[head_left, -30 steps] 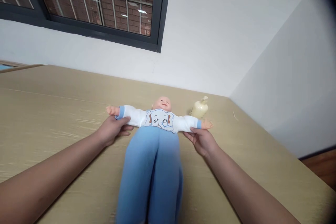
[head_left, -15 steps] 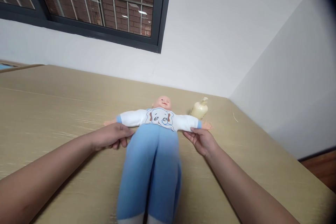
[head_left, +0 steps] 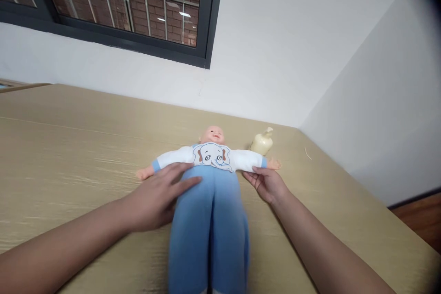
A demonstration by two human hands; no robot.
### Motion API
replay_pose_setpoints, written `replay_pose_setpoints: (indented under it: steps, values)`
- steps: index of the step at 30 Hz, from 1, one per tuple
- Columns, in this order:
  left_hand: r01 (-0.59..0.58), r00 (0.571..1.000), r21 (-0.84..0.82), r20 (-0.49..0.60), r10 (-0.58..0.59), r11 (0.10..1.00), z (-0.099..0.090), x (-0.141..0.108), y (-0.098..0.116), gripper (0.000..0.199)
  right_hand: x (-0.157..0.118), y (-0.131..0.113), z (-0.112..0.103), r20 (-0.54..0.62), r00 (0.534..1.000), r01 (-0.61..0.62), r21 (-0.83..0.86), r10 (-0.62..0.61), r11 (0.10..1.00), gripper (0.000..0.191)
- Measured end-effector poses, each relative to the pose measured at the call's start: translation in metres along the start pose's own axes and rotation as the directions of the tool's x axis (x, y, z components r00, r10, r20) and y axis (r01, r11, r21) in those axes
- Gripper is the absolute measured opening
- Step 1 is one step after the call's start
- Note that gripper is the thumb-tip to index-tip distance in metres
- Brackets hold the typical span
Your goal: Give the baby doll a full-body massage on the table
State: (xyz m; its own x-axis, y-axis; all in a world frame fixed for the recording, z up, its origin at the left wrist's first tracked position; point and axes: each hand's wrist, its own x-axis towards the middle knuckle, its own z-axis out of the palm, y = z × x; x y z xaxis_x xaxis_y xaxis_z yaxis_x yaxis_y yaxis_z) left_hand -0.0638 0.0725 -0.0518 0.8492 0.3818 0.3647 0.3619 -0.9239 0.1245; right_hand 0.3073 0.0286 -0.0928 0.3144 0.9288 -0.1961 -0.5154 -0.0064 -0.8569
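Lying face up on the table [head_left: 86, 161], doll [head_left: 213, 155] sits between the hands, long axis running from the near side toward the far edge, head at the far end, trousers [head_left: 223, 216] toward the person. Left hand [head_left: 153, 203] is nearer the trunk: open, fingers spread, laid over the side of the waist. Right hand [head_left: 271, 186] is farther out, thumb and fingers meeting the lower edge of the right-side sleeve [head_left: 245, 161]; can't tell if clamped. Hands well apart. Bottle [head_left: 262, 144] stands just beyond that sleeve, near the far right corner.
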Motion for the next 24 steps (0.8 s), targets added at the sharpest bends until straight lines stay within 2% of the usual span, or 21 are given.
replay_pose_setpoints:
  steps: [3, 7, 10, 13, 17, 20, 24]
  values:
    - [-0.167, 0.985, 0.059, -0.033, 0.169, 0.984, 0.011, -0.001, 0.012, 0.077, 0.002, 0.0, -0.002, 0.003, 1.0, 0.013, -0.035, -0.012, 0.999, 0.031]
    - [-0.268, 0.949, 0.119, -0.14, 0.284, 0.956, 0.016, 0.002, 0.02, 0.054, 0.0, 0.001, -0.002, 0.008, 0.999, 0.038, -0.039, -0.037, 0.999, 0.036]
    - [-0.263, 0.932, 0.11, -0.229, 0.282, 0.959, 0.014, 0.0, 0.017, 0.046, -0.004, 0.001, 0.002, 0.028, 0.995, 0.095, -0.04, -0.094, 0.995, 0.045]
    - [-0.265, 0.924, 0.045, -0.275, 0.267, 0.963, 0.013, -0.006, 0.011, 0.049, -0.008, 0.001, 0.007, 0.058, 0.981, 0.188, -0.048, -0.185, 0.981, 0.053]
    - [-0.294, 0.925, -0.07, -0.271, 0.265, 0.953, 0.009, -0.011, 0.009, 0.055, -0.011, 0.0, 0.011, 0.029, 0.968, 0.251, -0.054, -0.25, 0.966, 0.051]
    - [-0.32, 0.918, -0.069, -0.271, 0.291, 0.945, 0.002, -0.01, 0.012, 0.056, -0.012, 0.0, 0.013, -0.007, 0.965, 0.263, -0.039, -0.264, 0.964, 0.05]
    - [-0.339, 0.903, -0.102, -0.314, 0.293, 0.935, -0.004, -0.011, 0.017, 0.058, -0.013, 0.001, 0.016, 0.008, 0.946, 0.323, -0.031, -0.323, 0.946, 0.043]
